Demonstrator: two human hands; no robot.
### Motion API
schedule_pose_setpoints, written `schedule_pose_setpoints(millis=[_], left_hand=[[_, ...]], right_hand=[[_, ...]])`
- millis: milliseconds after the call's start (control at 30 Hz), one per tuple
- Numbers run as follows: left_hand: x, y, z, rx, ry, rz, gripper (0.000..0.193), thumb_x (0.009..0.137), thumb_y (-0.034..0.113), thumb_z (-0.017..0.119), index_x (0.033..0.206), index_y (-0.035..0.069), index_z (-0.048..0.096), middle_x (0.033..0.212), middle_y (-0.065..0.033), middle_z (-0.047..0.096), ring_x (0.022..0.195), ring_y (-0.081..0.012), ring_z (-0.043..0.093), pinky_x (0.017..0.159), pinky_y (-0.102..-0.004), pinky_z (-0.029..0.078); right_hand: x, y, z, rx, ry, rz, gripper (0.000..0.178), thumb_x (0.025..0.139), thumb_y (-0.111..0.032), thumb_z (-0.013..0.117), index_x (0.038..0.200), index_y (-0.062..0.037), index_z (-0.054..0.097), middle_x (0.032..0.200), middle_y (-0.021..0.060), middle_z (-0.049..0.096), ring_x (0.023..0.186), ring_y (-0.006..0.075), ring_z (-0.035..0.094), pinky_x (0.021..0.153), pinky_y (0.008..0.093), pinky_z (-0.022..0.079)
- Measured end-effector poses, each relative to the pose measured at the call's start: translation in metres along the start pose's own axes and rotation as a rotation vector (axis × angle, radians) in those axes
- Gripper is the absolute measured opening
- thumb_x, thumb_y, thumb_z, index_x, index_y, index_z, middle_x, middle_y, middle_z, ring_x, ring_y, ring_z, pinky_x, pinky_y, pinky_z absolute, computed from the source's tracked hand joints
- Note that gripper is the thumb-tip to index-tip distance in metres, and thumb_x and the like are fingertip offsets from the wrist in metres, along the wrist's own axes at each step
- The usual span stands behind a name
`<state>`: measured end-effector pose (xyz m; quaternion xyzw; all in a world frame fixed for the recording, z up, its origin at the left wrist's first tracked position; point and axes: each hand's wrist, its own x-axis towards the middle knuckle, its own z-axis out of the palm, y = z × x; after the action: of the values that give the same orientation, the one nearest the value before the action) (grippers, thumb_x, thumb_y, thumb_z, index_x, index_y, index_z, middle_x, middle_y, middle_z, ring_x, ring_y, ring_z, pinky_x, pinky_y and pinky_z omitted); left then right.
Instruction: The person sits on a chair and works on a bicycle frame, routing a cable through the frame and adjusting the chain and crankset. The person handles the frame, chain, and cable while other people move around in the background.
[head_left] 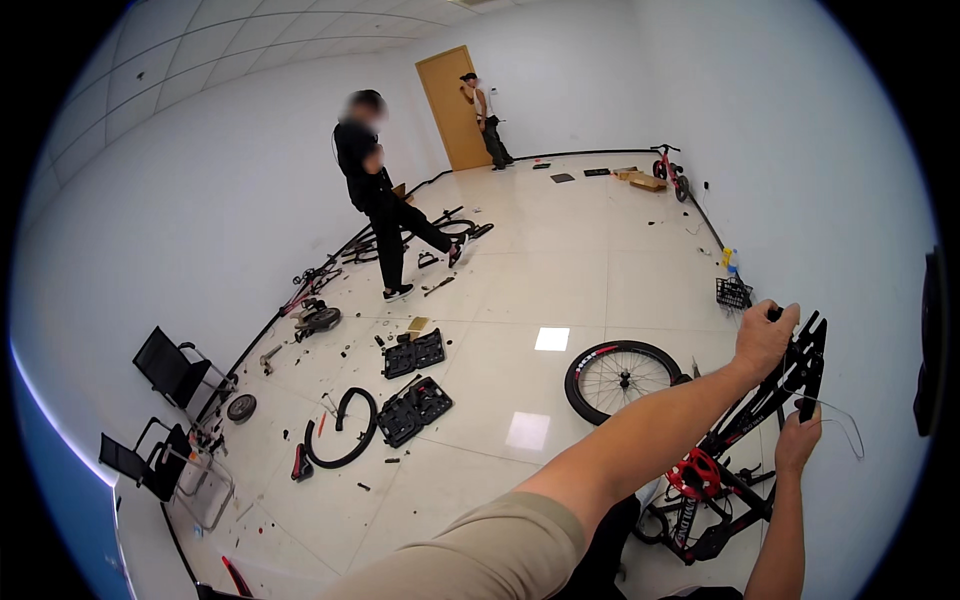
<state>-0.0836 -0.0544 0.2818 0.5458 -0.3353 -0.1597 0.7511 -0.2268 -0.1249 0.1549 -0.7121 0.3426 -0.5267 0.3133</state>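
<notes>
A black bicycle frame (760,405) with a red crank part (697,472) stands tilted in front of me at the right, close to the white wall. My left hand (765,340) is closed around the frame's upper end. Just below it, my right hand (797,440) grips the frame where a thin grey cable (845,420) loops out to the right. A spoked wheel with a black tyre (620,378) sits by the frame's left side; whether it is attached I cannot tell.
Two open black tool cases (413,353) (415,410), a loose tyre (342,428) and small parts lie on the tiled floor. Folding chairs (170,365) stand at the left wall. One person (380,200) stands mid-room, another (485,120) by the door. A small red bike (670,170) and black basket (733,292) are along the right wall.
</notes>
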Motion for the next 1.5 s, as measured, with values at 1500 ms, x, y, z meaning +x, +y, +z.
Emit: schedule_pose_setpoints(millis=[1500], left_hand=[[-0.014, 0.009, -0.007, -0.41, -0.066, -0.218, 0.035, 0.089, 0.033, 0.06, 0.067, 0.007, 0.055, 0.059, 0.0035, 0.047, 0.049, -0.0067, 0.04, 0.045, -0.0264, 0.031]], right_hand=[[-0.006, -0.026, -0.003, 0.002, 0.021, -0.057, 0.013, 0.085, -0.002, 0.047, 0.092, 0.0037, 0.057, 0.071, 0.0123, 0.054, 0.067, 0.0198, 0.051, 0.066, 0.0345, 0.045]])
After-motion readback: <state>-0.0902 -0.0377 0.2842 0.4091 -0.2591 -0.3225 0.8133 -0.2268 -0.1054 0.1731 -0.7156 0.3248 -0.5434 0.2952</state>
